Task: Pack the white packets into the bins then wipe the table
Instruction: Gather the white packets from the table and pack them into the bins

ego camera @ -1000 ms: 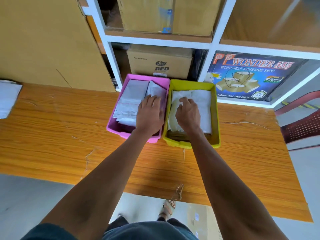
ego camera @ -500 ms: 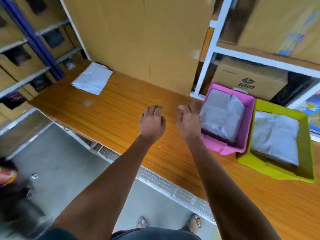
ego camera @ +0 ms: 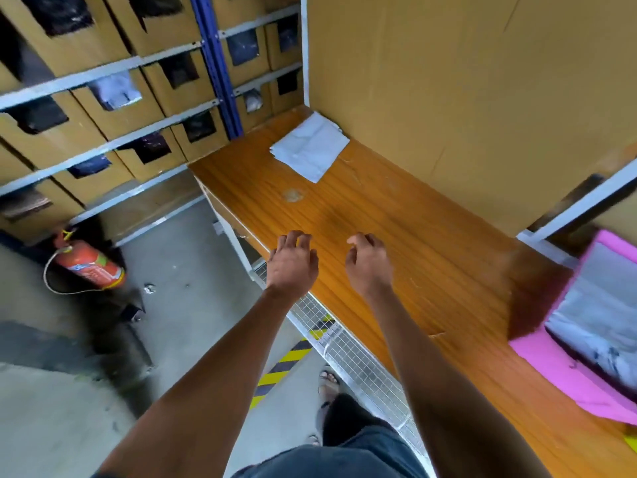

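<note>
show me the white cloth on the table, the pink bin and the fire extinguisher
white cloth (ego camera: 310, 147), head view, middle of the folded sheet
pink bin (ego camera: 551, 367), head view, near side wall
fire extinguisher (ego camera: 90, 264), head view, red body

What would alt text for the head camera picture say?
A person's two empty hands, left hand and right hand, reach over a wooden table toward a white cloth at its far end. A pink bin with white packets sits at right.
</note>
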`<action>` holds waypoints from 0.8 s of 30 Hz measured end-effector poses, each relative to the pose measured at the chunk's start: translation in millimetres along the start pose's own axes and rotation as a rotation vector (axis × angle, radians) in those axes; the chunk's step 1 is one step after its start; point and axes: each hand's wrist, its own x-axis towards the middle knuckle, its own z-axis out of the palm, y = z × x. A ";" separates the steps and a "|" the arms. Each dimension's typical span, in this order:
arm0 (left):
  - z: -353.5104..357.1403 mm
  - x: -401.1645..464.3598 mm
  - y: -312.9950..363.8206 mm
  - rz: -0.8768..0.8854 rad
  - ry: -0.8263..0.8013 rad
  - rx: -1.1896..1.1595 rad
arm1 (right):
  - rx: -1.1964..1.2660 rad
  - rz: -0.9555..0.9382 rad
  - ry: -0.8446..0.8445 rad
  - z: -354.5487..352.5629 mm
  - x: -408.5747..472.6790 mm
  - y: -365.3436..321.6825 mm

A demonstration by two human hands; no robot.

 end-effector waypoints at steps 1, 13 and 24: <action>-1.7 7.4 -10.5 -0.016 0.002 0.001 | -0.008 -0.005 -0.012 9.0 12.2 -6.6; -37.1 142.6 -120.0 -0.127 0.062 0.032 | 0.092 -0.062 -0.067 104.5 169.4 -92.5; -42.7 216.0 -205.9 -0.249 0.101 -0.029 | 0.099 -0.134 -0.203 177.6 252.2 -156.4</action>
